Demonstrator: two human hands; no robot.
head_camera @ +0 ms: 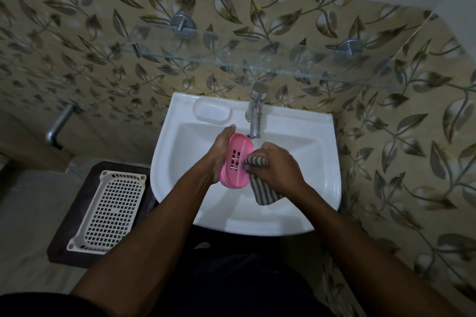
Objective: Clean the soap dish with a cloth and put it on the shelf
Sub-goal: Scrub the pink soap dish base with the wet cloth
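Observation:
A pink oval soap dish (238, 162) with a slotted grid in its face is held on edge over the white sink (322, 162). My left hand (219, 152) grips it from the left side, fingers curled behind it. My right hand (277, 168) holds a grey and beige striped cloth (260, 188) bunched against the dish's right edge, with the loose end hanging into the basin. A glass shelf (257, 63) on two round metal brackets runs along the wall above the sink, and nothing stands on it.
A chrome tap (256, 110) stands at the back of the sink, just beyond the dish. A white perforated plastic basket (110, 210) lies on a dark stool at the lower left. A metal pipe (59, 125) juts from the leaf-patterned wall at the left.

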